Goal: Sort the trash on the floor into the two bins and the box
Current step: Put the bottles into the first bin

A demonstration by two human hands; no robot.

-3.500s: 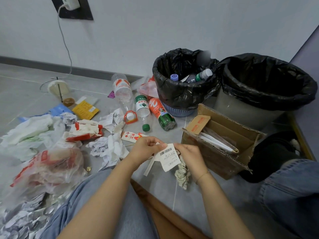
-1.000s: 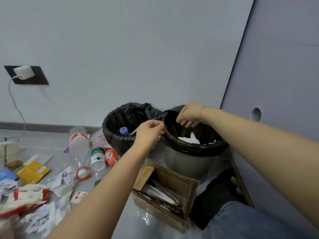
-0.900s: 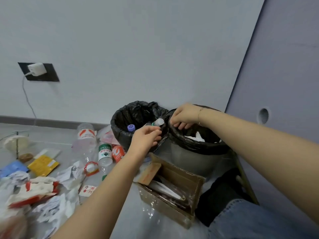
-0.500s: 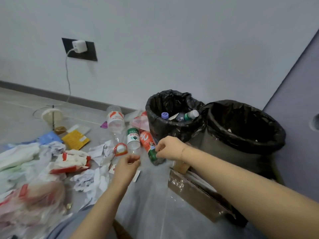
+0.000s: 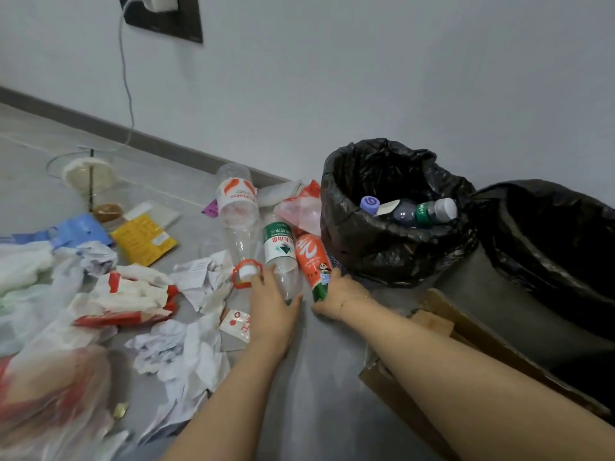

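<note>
Left hand (image 5: 271, 302), centre of the frame: fingers wrapped around the lower end of a clear bottle with a green-and-white label (image 5: 279, 252), which lies on the floor (image 5: 319, 377). Right hand (image 5: 342, 296), just right of it: fingers closed about the green end of an orange-red bottle (image 5: 312, 261), also lying on the floor, beside the first and touching it. Left of both: a larger clear bottle with an orange-and-white label (image 5: 237, 207), its cap ringed in orange. Small bin (image 5: 382, 241), centre right, lined in black, holds several bottles, one with a purple cap (image 5: 369, 203). Large bin (image 5: 545, 247), right edge, lined in black; contents not visible. Cardboard box (image 5: 466, 331), lower right, partly hidden behind the right forearm. Left half of the frame: crumpled white paper (image 5: 179, 347), a red-and-white wrapper (image 5: 129, 301), a yellow packet (image 5: 144, 237), a blue sheet (image 5: 80, 227), and clear plastic bags (image 5: 50, 394), blurred. Upper left: a black wall socket (image 5: 173, 18) with a white plug and cord.
</note>
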